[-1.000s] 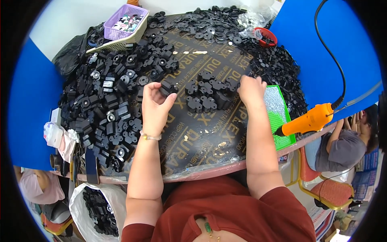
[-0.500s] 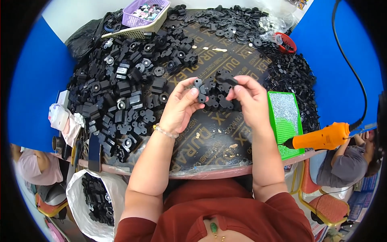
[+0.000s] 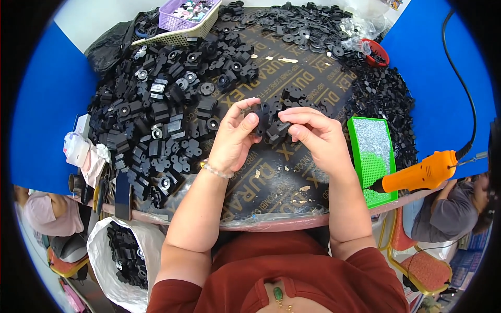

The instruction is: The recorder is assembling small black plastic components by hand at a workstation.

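Both of our hands are at work above the middle of the table (image 3: 276,201). Our left hand (image 3: 237,136) pinches a black plastic part (image 3: 263,117) between thumb and fingers, holding it up on edge. Our right hand (image 3: 319,134) grips a second, blockier black piece (image 3: 279,131) by its end, thumb below and fingers above, and brings it right beside the first. The fingers cover much of both, so we cannot fairly tell whether the two are joined or merely close together.

Just beyond our fingertips lies a small cluster of black parts (image 3: 296,96). To our left spreads a large heap of black housings (image 3: 162,112), with a purple basket (image 3: 175,24) set in a cream basket (image 3: 189,36) behind it. To our right we have a green tray (image 3: 391,156) with silvery small pieces (image 3: 372,134) filling its far part, an orange power screwdriver (image 3: 420,172) whose tip reaches over the tray, a mound of small black pieces (image 3: 395,107), and a red bowl (image 3: 385,51) farther back.
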The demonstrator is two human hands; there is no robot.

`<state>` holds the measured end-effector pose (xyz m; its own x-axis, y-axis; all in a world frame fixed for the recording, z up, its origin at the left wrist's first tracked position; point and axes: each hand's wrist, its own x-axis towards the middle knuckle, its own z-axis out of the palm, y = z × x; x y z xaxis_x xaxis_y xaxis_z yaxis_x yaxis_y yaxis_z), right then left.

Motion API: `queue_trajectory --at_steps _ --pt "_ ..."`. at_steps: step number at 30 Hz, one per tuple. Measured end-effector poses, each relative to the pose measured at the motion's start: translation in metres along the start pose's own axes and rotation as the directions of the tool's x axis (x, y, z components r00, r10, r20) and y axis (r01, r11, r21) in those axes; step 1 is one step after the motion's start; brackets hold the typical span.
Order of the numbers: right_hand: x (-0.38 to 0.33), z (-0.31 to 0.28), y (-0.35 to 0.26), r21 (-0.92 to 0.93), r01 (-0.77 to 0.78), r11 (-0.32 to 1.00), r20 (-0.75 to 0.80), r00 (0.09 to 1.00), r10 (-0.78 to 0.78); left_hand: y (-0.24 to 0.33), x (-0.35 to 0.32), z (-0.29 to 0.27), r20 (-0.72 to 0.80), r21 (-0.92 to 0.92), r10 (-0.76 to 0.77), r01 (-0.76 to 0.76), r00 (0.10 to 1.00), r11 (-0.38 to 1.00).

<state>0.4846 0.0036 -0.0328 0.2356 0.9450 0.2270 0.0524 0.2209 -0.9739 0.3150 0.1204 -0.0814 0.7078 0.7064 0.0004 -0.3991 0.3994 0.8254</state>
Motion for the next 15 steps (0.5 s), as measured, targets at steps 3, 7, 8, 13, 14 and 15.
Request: queue_trajectory --at_steps 3,7,8,13,14,15 --pt "0.001 0.001 0.002 -0.152 0.057 0.987 0.019 0.998 -0.055 0.002 -0.001 0.005 0.003 0.002 -0.009 0.009 1.000 1.000" --pt "0.001 0.004 0.005 -0.279 0.193 0.941 0.062 0.981 -0.183 0.003 -0.002 0.008 -0.013 0.050 0.003 -0.003 1.000 0.999" --pt "0.001 0.006 0.004 -0.289 0.202 0.936 0.047 0.979 -0.197 0.002 -0.003 0.007 0.011 0.090 0.009 -0.010 1.000 0.996" --pt "-0.001 0.011 0.002 -0.095 0.142 0.985 -0.056 0.987 -0.147 0.003 -0.005 0.009 0.107 0.081 -0.058 0.049 0.993 0.995" --pt "-0.001 0.010 0.003 -0.078 0.141 0.987 -0.067 0.987 -0.146 0.002 -0.005 0.008 0.108 0.081 -0.058 0.049 0.992 0.996" --pt "-0.001 0.007 0.005 -0.079 0.141 0.987 -0.068 0.987 -0.147 0.001 -0.005 0.008 0.138 0.083 -0.056 0.045 0.989 0.996"
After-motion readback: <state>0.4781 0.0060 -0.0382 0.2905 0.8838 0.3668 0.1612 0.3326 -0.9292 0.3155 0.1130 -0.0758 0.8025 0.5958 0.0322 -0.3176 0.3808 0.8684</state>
